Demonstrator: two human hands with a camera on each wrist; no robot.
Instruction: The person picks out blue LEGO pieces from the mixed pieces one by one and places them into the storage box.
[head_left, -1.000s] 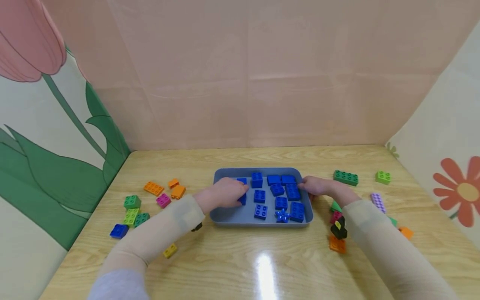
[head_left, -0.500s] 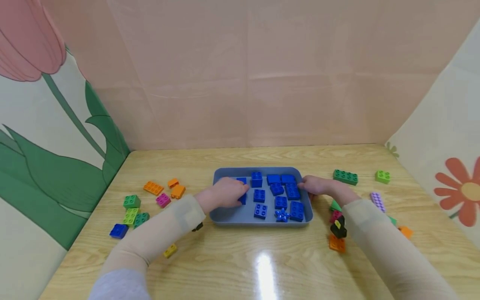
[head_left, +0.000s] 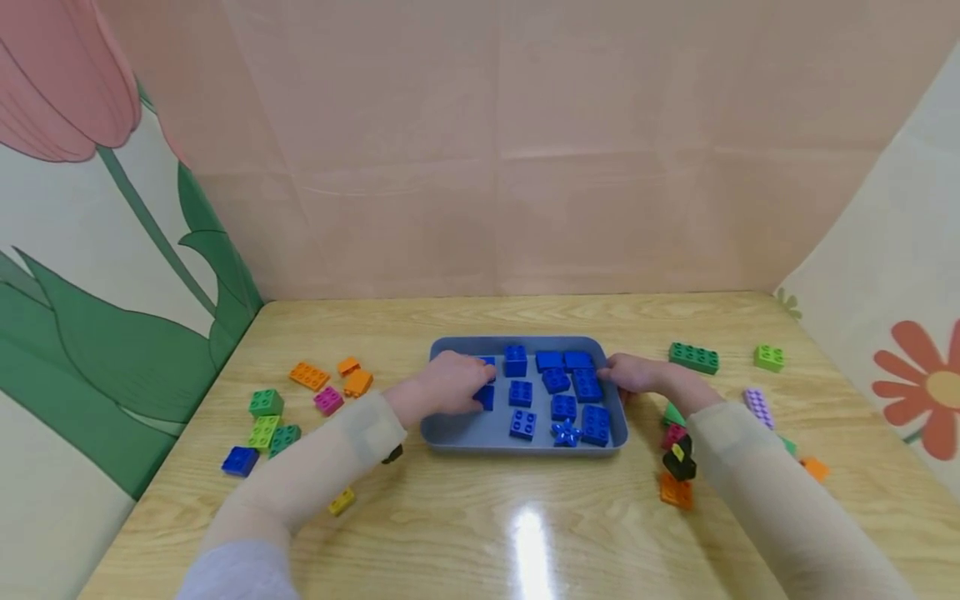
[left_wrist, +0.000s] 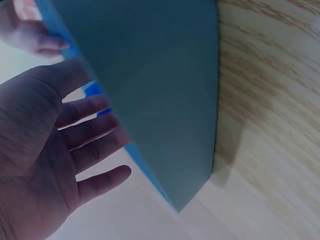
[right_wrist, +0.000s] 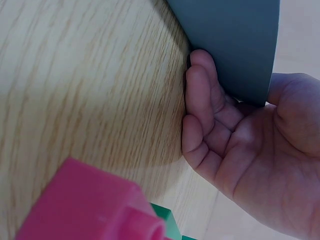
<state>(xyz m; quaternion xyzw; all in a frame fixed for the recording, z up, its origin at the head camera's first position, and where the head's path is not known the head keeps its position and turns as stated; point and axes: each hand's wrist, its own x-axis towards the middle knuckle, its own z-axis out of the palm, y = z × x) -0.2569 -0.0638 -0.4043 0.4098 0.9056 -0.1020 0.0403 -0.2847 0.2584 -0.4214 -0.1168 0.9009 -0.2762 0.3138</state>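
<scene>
In the head view, a grey-blue tray [head_left: 450, 435] on the wooden table holds several blue toy bricks and a blue star-shaped piece [head_left: 566, 432]. My left hand [head_left: 450, 383] reaches over the tray's left side. Its fingers touch blue pieces [head_left: 487, 398] there, partly covering them. In the left wrist view, the left hand's fingers [left_wrist: 95, 150] are spread and fairly straight, with some tips hidden behind the tray wall [left_wrist: 155, 100]. My right hand [head_left: 633, 372] grips the tray's right edge; the right wrist view shows its fingers [right_wrist: 200, 95] curled against the outer wall, thumb at the rim.
Left of the tray lie orange [head_left: 308, 376], magenta [head_left: 327, 401], green [head_left: 266, 403], blue [head_left: 240, 461] and yellow [head_left: 342, 501] bricks. On the right are a dark green brick [head_left: 693, 357], a lime brick [head_left: 768, 357], a purple plate [head_left: 758, 407] and an orange brick [head_left: 677, 492].
The left hand has shifted slightly within the tray, and the blue under its fingers now shows as two separate patches. The right hand stays on the tray's edge.
</scene>
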